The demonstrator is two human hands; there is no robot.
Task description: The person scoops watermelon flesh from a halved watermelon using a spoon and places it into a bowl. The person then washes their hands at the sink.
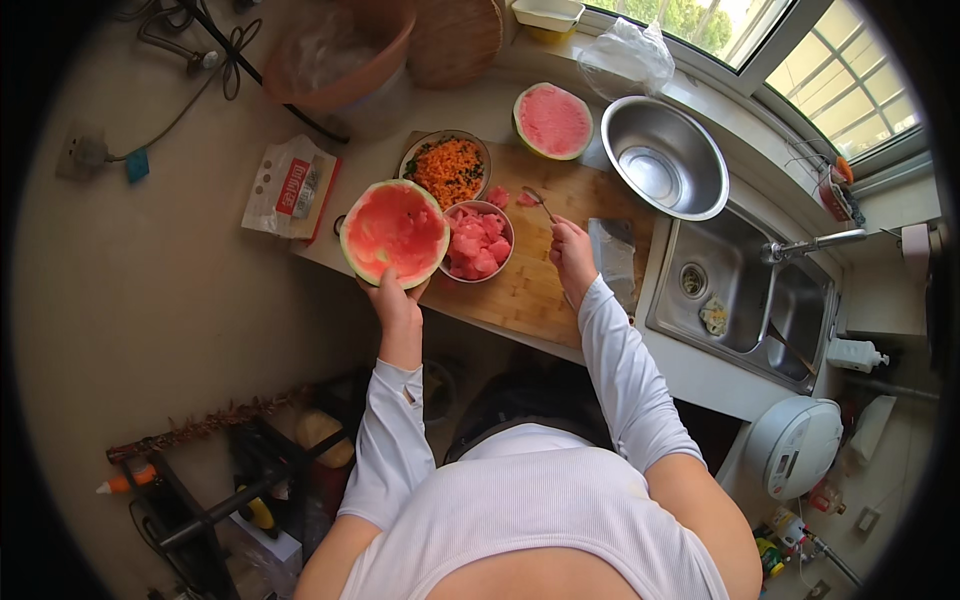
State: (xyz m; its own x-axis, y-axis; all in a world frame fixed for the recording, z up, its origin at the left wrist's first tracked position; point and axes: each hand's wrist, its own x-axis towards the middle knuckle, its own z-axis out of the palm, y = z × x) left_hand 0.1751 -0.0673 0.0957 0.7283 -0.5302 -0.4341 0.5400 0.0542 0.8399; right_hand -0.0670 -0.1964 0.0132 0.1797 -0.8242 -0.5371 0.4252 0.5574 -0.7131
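Note:
A partly hollowed watermelon half (394, 232) is held up by my left hand (396, 306), its cut side facing me and my thumb on the rim. My right hand (572, 251) grips a metal spoon (548, 212) by its handle; a piece of watermelon lies at its bowl, over the wooden cutting board (525, 300). Between the hands, a bowl of watermelon chunks (478, 241) sits close beside the held half. Behind it is a dish of diced orange and green food (448, 169). Another cut watermelon half (553, 121) rests at the back. A cleaver-like flat blade (611, 251) lies right of my right hand.
A large steel basin (664, 157) stands beside the double sink (712, 277) with its faucet (814, 245). A printed food bag (289, 191) is at the counter's left end. A white rice cooker (793, 448) stands at the right. A black rack (225, 495) is low on the left.

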